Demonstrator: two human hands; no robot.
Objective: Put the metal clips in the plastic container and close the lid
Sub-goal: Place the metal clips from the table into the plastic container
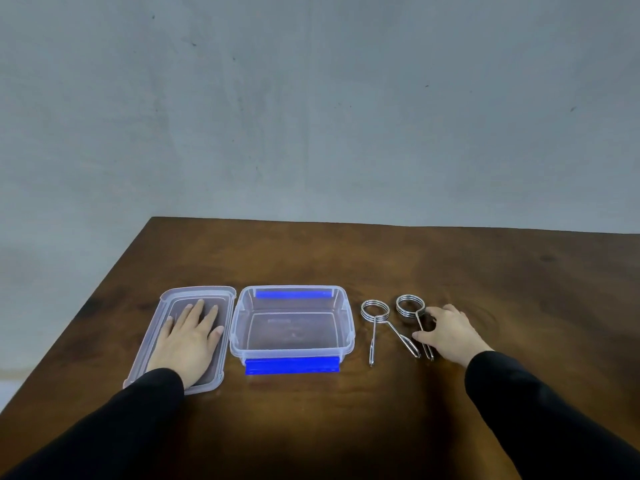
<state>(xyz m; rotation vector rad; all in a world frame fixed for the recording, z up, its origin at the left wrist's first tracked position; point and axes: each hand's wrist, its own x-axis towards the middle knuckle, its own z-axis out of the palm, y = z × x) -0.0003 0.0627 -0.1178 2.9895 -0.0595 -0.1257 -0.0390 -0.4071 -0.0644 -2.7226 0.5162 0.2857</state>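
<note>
- Toward the near edge of the brown wooden desk [381, 265], left of its middle, stood the clear plastic container [292, 325], open and with nothing in it.
- Blue latches showed on the container: one along its far rim [292, 293] and one folded down at its near side [292, 366].
- Just beside the container's left wall lay the translucent lid [162, 327], flat on the desk and touching or nearly touching the container.
- On that lid rested the left hand [188, 344], palm down, fingers spread and flat, gripping nothing; a black sleeve [104, 427] covered the arm.
- Right of the container, apart from it, lay the first metal clip [375, 315]: a coiled ring at the far end with two long legs splayed toward the near edge.
- Just beside it to the right lay the second metal clip [410, 306], its ring also at the far end.
- Over this second clip's legs sat the right hand [448, 336], thumb and fingers curled around them, the fingertips touching or very nearly touching the wire; whether the grip had closed could not be told.
- Both clips lay on the desk, outside the container.
- Behind the far edge of the desk rose a plain grey wall [311, 98].
</note>
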